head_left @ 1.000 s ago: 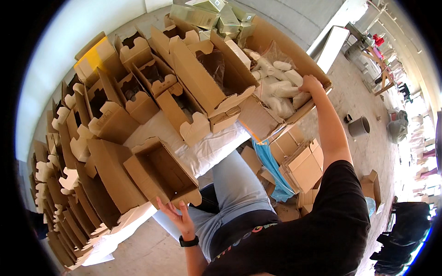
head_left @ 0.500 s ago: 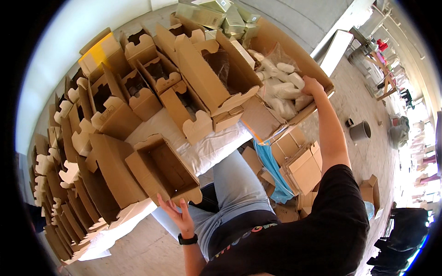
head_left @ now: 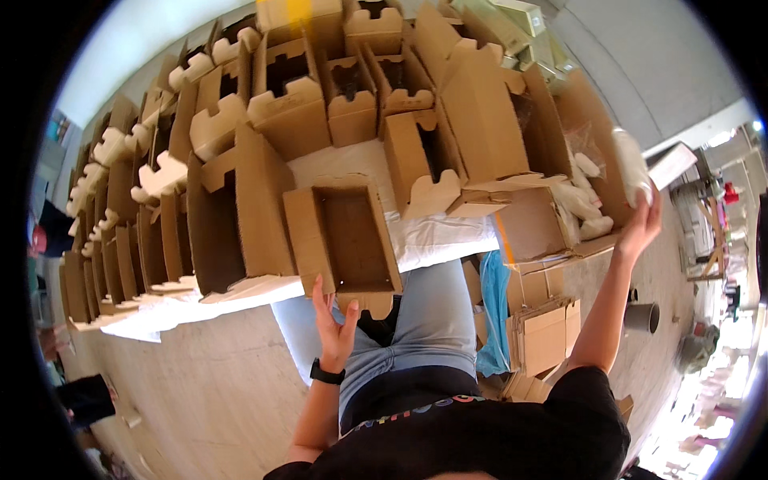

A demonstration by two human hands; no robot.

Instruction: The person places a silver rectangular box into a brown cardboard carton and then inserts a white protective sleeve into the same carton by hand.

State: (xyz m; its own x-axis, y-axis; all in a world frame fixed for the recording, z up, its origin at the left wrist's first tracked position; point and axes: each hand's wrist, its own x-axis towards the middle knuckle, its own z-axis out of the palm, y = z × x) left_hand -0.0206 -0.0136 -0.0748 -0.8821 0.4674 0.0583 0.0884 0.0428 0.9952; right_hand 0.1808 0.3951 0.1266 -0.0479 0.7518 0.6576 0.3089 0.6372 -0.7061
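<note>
With its fingers closed on one end, my right hand (head_left: 640, 228) holds up a long white rounded item (head_left: 629, 162), seemingly wrapped in plastic; its kind I cannot tell. Behind and below it, similar white pieces (head_left: 588, 204) and clear plastic lie in a large cardboard box (head_left: 588, 104). My left hand (head_left: 336, 332) is open, fingers spread and pointing up, at the near side of a small open cardboard box (head_left: 356, 236). The fingertips touch or nearly touch that box's lower flap. Nothing shows inside the small box.
Rows of open cardboard boxes (head_left: 288, 112) cover the table to the left and back, over a white cloth (head_left: 448, 238). Pale green-gold boxes (head_left: 520, 16) are stacked at the far right. Flattened cardboard (head_left: 540, 340) and blue plastic (head_left: 494, 320) sit beside my leg. A grey bin (head_left: 640, 318) stands on the floor.
My right hand has lifted a white item up out of the large box. My left hand stays at the small box. The whole view has turned and shifted.
</note>
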